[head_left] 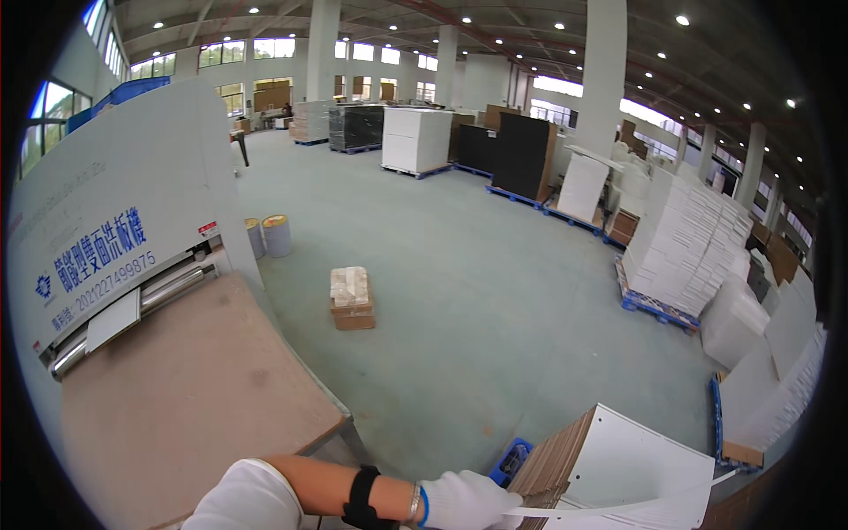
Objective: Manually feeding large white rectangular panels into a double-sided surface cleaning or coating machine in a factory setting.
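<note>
My left hand (468, 500), in a white glove with a blue cuff edge, reaches in from the lower left to the near side of a stack of white boards (640, 459). Its fingers close on one end of a thin white strip (609, 511). That strip bows across the stack toward its right side; whether it is a strap or a board's edge I cannot tell. Brown edges show along the stack's left side, and dark holes dot the top board. A blue pallet (512, 461) pokes out beside the stack. My right hand is out of view.
At left stands a white machine (168, 177) with metal rollers (181, 284), a white panel (115, 322) at them and a brown tabletop (212, 371) in front. Cartons (353, 316) and drums (276, 237) sit on the floor. Board stacks (676, 243) on pallets line the right.
</note>
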The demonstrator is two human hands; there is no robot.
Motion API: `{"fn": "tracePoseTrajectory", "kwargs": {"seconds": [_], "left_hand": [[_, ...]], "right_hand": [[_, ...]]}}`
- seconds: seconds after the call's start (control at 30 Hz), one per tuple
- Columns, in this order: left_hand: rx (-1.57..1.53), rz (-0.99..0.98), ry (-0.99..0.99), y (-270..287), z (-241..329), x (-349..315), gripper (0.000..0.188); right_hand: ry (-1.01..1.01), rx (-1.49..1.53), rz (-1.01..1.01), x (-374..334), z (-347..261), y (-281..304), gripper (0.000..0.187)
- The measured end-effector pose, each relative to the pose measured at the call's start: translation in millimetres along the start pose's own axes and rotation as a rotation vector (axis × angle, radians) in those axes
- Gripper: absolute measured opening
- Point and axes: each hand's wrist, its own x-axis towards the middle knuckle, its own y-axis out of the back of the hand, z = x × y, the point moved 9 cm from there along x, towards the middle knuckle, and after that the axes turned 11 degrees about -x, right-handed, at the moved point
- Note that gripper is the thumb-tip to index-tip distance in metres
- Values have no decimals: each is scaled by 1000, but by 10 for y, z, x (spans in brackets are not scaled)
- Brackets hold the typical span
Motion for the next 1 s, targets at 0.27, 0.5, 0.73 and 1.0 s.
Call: {"fn": "tracePoseTrajectory", "kwargs": {"seconds": [0.27, 0.5, 0.73, 1.0], "left_hand": [[-224, 25, 304, 155, -651, -1073, 37], [-454, 498, 401, 23, -1033, -2557, 49], [-477, 1049, 856, -280, -989, -4258, 44], [-652, 1657, 986, -1156, -843, -5955, 49]], "right_hand": [[174, 16, 141, -15, -409, -13, 41], [223, 278, 137, -24, -1118, -177, 43], [-33, 711, -7, -406, -2591, -950, 58], [83, 654, -610, -1676, -3808, -2425, 52]]}}
